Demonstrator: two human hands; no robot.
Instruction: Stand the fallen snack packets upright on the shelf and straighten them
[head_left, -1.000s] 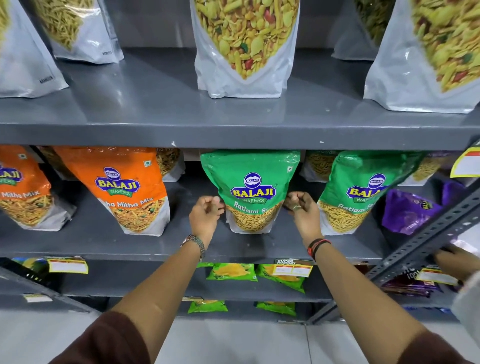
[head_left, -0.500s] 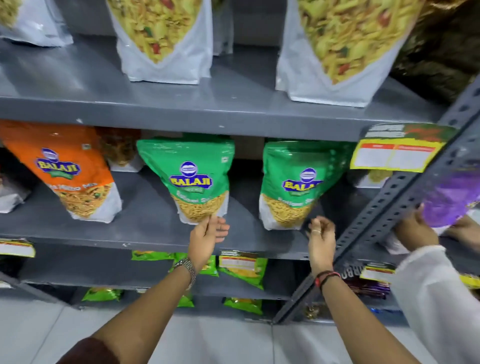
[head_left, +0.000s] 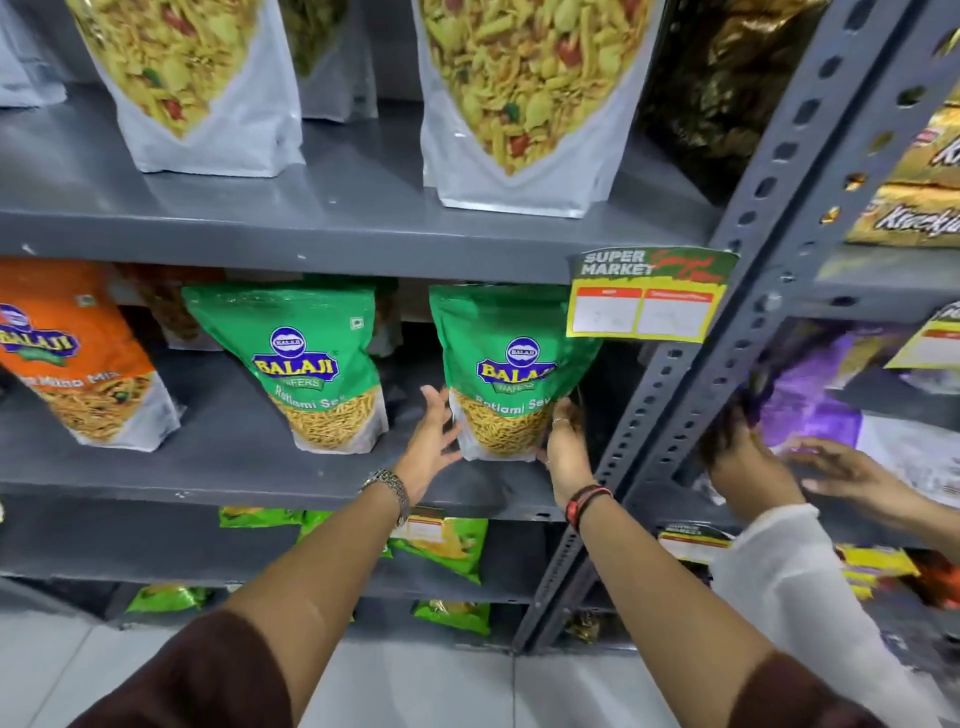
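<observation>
Two green Balaji packets stand upright on the grey middle shelf (head_left: 234, 467). My hands flank the lower part of the right green packet (head_left: 511, 353). My left hand (head_left: 431, 441) is at its left edge with fingers spread, touching or nearly touching it. My right hand (head_left: 563, 447) is pressed to its right edge, fingers curled around the side. The left green packet (head_left: 306, 353) stands free, leaning slightly. An orange Balaji packet (head_left: 67, 364) stands further left.
A slanted grey perforated post (head_left: 675, 415) runs just right of my right hand, with a yellow price tag (head_left: 649, 296) above it. Another person's hands (head_left: 753, 467) handle a purple packet (head_left: 810, 405) beyond the post. Large white pouches (head_left: 519, 130) stand on the shelf above.
My view and both hands have shifted right, off the left green packet and onto the right green one. The other person's hands are still at the purple packet.
</observation>
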